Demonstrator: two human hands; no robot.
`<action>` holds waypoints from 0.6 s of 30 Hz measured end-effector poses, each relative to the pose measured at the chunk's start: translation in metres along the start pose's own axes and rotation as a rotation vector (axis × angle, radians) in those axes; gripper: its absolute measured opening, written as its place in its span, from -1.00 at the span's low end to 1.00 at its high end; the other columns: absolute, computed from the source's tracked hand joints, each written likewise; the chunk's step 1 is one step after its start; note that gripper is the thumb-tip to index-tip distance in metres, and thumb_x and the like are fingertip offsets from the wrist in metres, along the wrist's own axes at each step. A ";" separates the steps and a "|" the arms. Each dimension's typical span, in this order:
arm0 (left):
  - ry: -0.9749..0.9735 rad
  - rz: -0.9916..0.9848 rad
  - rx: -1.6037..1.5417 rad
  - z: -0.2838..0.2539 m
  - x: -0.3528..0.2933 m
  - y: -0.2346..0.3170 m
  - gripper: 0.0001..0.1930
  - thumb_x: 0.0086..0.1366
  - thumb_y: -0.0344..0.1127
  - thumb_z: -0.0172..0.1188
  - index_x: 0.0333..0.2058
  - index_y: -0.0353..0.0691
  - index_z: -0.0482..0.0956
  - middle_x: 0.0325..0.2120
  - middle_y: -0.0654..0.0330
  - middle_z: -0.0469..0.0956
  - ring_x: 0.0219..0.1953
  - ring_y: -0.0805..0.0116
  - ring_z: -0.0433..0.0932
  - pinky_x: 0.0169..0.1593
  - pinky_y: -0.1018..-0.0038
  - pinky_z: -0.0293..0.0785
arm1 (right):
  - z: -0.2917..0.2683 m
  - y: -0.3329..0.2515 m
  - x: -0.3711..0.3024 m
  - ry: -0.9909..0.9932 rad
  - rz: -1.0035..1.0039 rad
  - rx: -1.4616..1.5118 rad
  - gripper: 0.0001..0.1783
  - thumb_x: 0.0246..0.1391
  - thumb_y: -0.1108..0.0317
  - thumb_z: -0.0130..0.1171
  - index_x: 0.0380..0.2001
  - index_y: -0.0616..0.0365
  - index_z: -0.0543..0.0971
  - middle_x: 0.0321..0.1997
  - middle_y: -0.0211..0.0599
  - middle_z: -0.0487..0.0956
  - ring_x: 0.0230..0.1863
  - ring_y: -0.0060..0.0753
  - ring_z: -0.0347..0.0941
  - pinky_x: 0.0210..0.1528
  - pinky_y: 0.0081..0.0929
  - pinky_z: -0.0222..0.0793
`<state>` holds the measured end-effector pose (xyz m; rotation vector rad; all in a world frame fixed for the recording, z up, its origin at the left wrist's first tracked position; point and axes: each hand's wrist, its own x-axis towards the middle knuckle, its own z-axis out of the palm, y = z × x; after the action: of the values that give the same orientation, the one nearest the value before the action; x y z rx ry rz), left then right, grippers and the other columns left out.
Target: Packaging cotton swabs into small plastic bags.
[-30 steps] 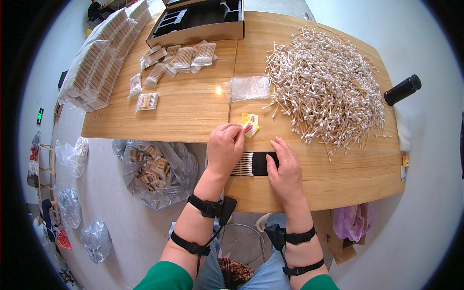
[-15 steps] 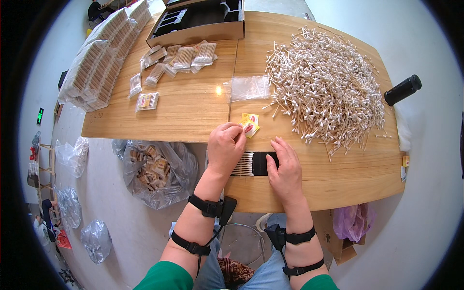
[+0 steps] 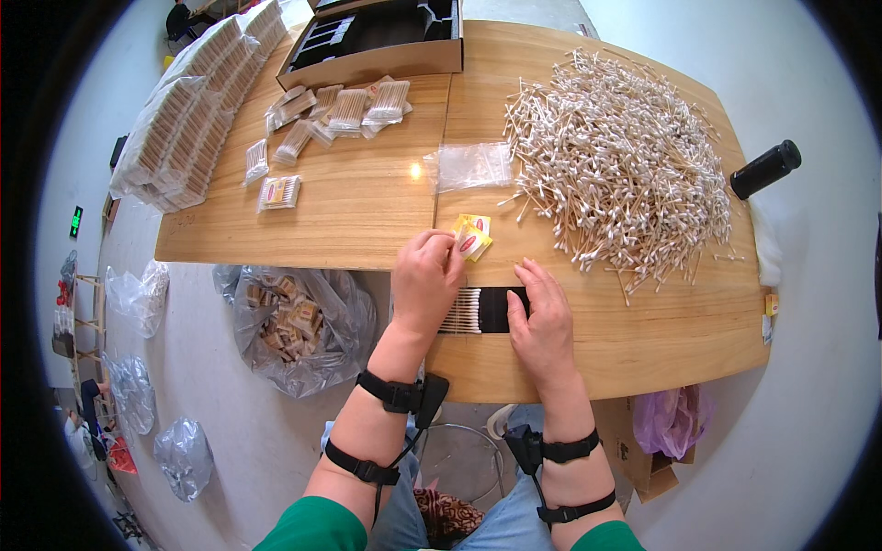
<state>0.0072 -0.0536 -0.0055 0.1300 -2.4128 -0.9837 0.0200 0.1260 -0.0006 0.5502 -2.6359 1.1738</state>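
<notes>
Cotton swabs (image 3: pixel 462 310) are lying in a row on the black tray (image 3: pixel 503 309) near me; my left hand (image 3: pixel 425 280) is pinching a small yellow label (image 3: pixel 474 241), my right hand (image 3: pixel 540 315) is resting spread; packed bags (image 3: pixel 354 108) are sitting far left, the big loose pile (image 3: pixel 616 165) is waiting

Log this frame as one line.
left hand: on label | right hand: on black tray | swabs: in tray

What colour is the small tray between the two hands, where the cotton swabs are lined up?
The tray is black, seen best in the head view.
</notes>
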 end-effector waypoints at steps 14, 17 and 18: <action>-0.088 0.397 0.065 -0.022 -0.038 0.038 -0.78 0.06 -0.47 0.34 -0.27 -0.18 0.61 -0.19 0.23 0.64 -0.14 0.21 0.59 -0.05 0.31 0.48 | 0.016 -0.025 -0.004 -0.004 0.394 0.806 -0.83 0.30 0.41 0.15 -0.12 0.26 0.54 -0.28 -0.31 0.64 -0.31 -0.57 0.58 -0.28 -0.59 0.53; -0.070 0.338 0.047 -0.029 -0.036 0.036 -0.79 0.14 -0.51 0.27 -0.20 -0.23 0.61 -0.13 0.14 0.62 -0.08 0.13 0.58 0.00 0.28 0.47 | 0.014 -0.018 -0.003 -0.015 0.501 0.812 -0.86 0.31 0.41 0.12 -0.15 0.24 0.55 -0.35 -0.36 0.63 -0.43 -0.59 0.54 -0.37 -0.60 0.50; -0.009 0.277 0.043 -0.030 -0.035 0.033 -0.79 0.17 -0.52 0.24 -0.19 -0.25 0.61 -0.12 0.11 0.61 -0.07 0.09 0.57 0.02 0.26 0.47 | 0.012 -0.017 -0.003 -0.018 0.505 0.811 -0.86 0.31 0.41 0.12 -0.15 0.24 0.55 -0.35 -0.36 0.63 -0.43 -0.59 0.54 -0.37 -0.60 0.50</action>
<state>0.0561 -0.0391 0.0194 -0.1888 -2.3798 -0.8071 0.0288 0.1074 0.0019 -0.0274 -2.2745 2.4106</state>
